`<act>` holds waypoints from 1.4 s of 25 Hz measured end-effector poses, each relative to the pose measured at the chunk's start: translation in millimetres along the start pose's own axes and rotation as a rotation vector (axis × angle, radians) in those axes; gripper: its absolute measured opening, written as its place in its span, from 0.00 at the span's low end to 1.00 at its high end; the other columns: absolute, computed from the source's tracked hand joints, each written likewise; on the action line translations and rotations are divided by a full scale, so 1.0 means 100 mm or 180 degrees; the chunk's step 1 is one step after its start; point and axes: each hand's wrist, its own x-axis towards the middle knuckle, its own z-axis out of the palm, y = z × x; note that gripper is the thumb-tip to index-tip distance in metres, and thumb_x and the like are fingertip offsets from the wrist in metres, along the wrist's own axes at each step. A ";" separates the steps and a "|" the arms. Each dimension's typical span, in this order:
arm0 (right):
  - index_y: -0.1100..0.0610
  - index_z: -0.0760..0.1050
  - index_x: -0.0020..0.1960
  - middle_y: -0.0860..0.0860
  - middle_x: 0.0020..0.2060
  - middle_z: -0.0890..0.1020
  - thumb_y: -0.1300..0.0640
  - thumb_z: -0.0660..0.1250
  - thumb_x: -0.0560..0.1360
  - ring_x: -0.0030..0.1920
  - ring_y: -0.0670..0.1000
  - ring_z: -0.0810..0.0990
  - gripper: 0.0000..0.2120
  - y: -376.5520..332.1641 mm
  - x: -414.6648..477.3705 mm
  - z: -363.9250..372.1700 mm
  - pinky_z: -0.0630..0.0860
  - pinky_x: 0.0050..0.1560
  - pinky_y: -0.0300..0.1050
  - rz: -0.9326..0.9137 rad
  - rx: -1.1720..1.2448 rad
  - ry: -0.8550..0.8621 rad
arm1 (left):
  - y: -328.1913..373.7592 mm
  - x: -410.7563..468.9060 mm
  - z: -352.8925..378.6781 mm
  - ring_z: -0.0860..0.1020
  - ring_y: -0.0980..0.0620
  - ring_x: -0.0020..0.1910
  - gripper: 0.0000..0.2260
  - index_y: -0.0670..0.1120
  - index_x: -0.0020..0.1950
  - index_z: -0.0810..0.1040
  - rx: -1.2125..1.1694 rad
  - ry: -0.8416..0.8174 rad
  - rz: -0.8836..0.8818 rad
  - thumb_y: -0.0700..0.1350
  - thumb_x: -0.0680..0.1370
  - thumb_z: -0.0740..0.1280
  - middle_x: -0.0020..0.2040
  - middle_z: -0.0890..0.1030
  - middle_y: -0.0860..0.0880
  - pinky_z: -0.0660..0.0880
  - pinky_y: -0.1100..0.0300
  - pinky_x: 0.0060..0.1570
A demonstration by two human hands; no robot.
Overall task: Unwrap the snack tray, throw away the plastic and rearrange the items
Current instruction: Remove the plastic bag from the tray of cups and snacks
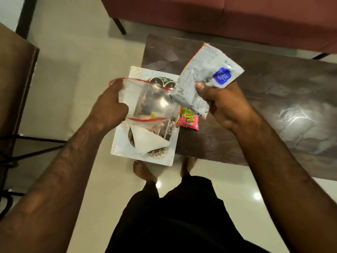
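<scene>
My left hand (111, 105) grips a clear plastic bag with a red rim (151, 99) and holds its mouth open above the snack tray. My right hand (224, 105) grips a grey snack packet with a blue label (204, 79), raised just right of the bag's mouth. The white patterned tray (118, 145) lies at the left end of the dark table and overhangs its edge. On it I see small steel bowls (162, 82) and a folded white napkin (147, 141). A pink snack packet (187, 119) lies on the table beside the tray.
The dark marbled table (273, 106) stretches to the right. A maroon sofa (237, 17) stands behind it. A brown chair (16, 79) with black legs is at the left. My bare feet stand on the glossy floor (237, 189) below the tray.
</scene>
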 end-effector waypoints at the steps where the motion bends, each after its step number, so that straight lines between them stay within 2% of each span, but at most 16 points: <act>1: 0.59 0.81 0.58 0.54 0.50 0.89 0.73 0.68 0.78 0.51 0.54 0.89 0.14 0.02 0.03 -0.16 0.86 0.51 0.52 -0.0011 -0.0025 0.0169 | 0.01 0.00 0.01 0.78 0.41 0.58 0.40 0.54 0.76 0.65 0.0025 0.0067 0.0023 0.40 0.62 0.59 0.65 0.74 0.54 0.82 0.43 0.51; 4: 0.64 0.79 0.63 0.56 0.48 0.89 0.73 0.71 0.76 0.46 0.53 0.90 0.17 0.33 0.14 -0.59 0.86 0.44 0.52 0.0356 -0.0807 0.0800 | 0.02 0.01 0.07 0.78 0.40 0.58 0.39 0.56 0.76 0.65 0.0099 0.0183 -0.0017 0.41 0.63 0.59 0.64 0.73 0.55 0.81 0.42 0.53; 7: 0.61 0.78 0.56 0.64 0.55 0.86 0.68 0.70 0.75 0.55 0.64 0.87 0.11 0.91 0.25 -0.81 0.85 0.54 0.64 0.1055 -0.2214 0.1225 | 0.01 0.01 0.13 0.76 0.42 0.61 0.39 0.55 0.77 0.63 0.0205 0.0225 -0.0101 0.39 0.66 0.60 0.67 0.72 0.55 0.80 0.40 0.56; 9: 0.55 0.78 0.54 0.62 0.58 0.85 0.60 0.70 0.75 0.59 0.65 0.85 0.08 1.23 0.28 -0.81 0.82 0.61 0.59 0.1225 -0.3125 0.1347 | 0.00 0.01 0.14 0.76 0.43 0.60 0.38 0.56 0.77 0.63 0.0225 0.0237 -0.0096 0.37 0.67 0.61 0.64 0.71 0.58 0.80 0.40 0.55; 11: 0.56 0.75 0.64 0.60 0.63 0.83 0.56 0.70 0.75 0.64 0.65 0.83 0.19 1.54 0.33 -0.77 0.79 0.62 0.54 0.1342 -0.3511 0.1351 | -0.01 0.03 0.15 0.77 0.42 0.59 0.38 0.56 0.77 0.63 0.0258 0.0223 -0.0072 0.38 0.66 0.60 0.65 0.71 0.59 0.81 0.41 0.54; 12: 0.58 0.71 0.68 0.60 0.64 0.82 0.56 0.70 0.75 0.64 0.65 0.82 0.23 1.69 0.36 -0.74 0.78 0.61 0.54 0.1384 -0.3537 0.1386 | -0.03 0.04 0.15 0.78 0.40 0.59 0.39 0.56 0.77 0.63 0.0287 0.0209 -0.0057 0.38 0.65 0.60 0.66 0.72 0.58 0.81 0.42 0.53; 14: 0.60 0.66 0.70 0.61 0.65 0.80 0.57 0.70 0.75 0.64 0.66 0.81 0.26 1.97 0.48 -0.69 0.78 0.60 0.56 0.1369 -0.3469 0.1482 | -0.07 0.06 0.15 0.79 0.38 0.59 0.40 0.56 0.77 0.63 0.0315 0.0210 -0.0011 0.39 0.65 0.61 0.70 0.72 0.57 0.82 0.44 0.49; 16: 0.61 0.63 0.72 0.62 0.67 0.78 0.56 0.71 0.75 0.65 0.67 0.80 0.30 2.17 0.60 -0.62 0.78 0.61 0.56 0.1384 -0.3411 0.1347 | -0.12 0.08 0.14 0.79 0.38 0.57 0.39 0.56 0.77 0.63 0.0350 0.0263 0.0107 0.38 0.66 0.62 0.69 0.71 0.58 0.81 0.53 0.39; 18: 0.61 0.58 0.76 0.62 0.71 0.74 0.51 0.76 0.74 0.69 0.66 0.77 0.40 2.27 0.71 -0.56 0.77 0.66 0.57 0.1543 -0.3426 0.1036 | -0.15 0.09 0.13 0.79 0.39 0.56 0.39 0.55 0.78 0.63 0.0363 0.0268 0.0179 0.37 0.67 0.63 0.69 0.71 0.57 0.78 0.58 0.34; 20: 0.60 0.57 0.78 0.62 0.72 0.71 0.46 0.78 0.71 0.72 0.64 0.74 0.46 2.30 0.75 -0.56 0.76 0.70 0.59 0.1641 -0.3288 0.0856 | -0.17 0.10 0.13 0.79 0.39 0.56 0.39 0.54 0.78 0.62 0.0366 0.0229 0.0169 0.38 0.67 0.63 0.72 0.70 0.56 0.78 0.58 0.33; 23: 0.57 0.61 0.76 0.60 0.71 0.73 0.51 0.78 0.71 0.70 0.62 0.75 0.41 2.25 0.70 -0.63 0.77 0.69 0.57 0.1620 -0.3067 0.0796 | -0.18 0.10 0.12 0.79 0.38 0.56 0.39 0.54 0.78 0.63 0.0189 0.0129 0.0133 0.40 0.66 0.63 0.73 0.70 0.55 0.78 0.58 0.33; 26: 0.56 0.65 0.75 0.58 0.71 0.74 0.56 0.73 0.73 0.70 0.62 0.76 0.34 2.09 0.55 -0.64 0.77 0.66 0.55 0.1121 -0.3564 0.0849 | -0.20 0.11 0.13 0.79 0.39 0.58 0.39 0.52 0.78 0.64 0.0038 0.0077 0.0137 0.39 0.66 0.64 0.72 0.71 0.55 0.78 0.60 0.31; 28: 0.55 0.67 0.76 0.57 0.72 0.73 0.55 0.73 0.72 0.71 0.60 0.75 0.34 1.92 0.46 -0.58 0.77 0.66 0.54 0.0724 -0.3733 0.0830 | -0.19 0.12 0.13 0.79 0.39 0.56 0.39 0.53 0.77 0.64 -0.0067 0.0060 0.0104 0.39 0.66 0.64 0.72 0.71 0.55 0.77 0.62 0.30; 31: 0.54 0.66 0.77 0.58 0.72 0.72 0.56 0.73 0.72 0.69 0.61 0.76 0.35 1.69 0.35 -0.46 0.78 0.64 0.56 0.0296 -0.3812 0.0596 | -0.14 0.10 0.13 0.79 0.41 0.56 0.39 0.53 0.76 0.65 -0.0354 0.0055 0.0056 0.39 0.64 0.63 0.71 0.72 0.53 0.77 0.58 0.30; 35: 0.54 0.68 0.75 0.57 0.66 0.76 0.53 0.76 0.71 0.63 0.58 0.79 0.35 1.43 0.33 -0.32 0.79 0.61 0.54 -0.0100 -0.3453 0.0409 | -0.05 0.03 0.02 0.79 0.47 0.57 0.36 0.54 0.73 0.68 -0.0792 0.0182 0.0145 0.37 0.64 0.61 0.67 0.75 0.53 0.77 0.61 0.28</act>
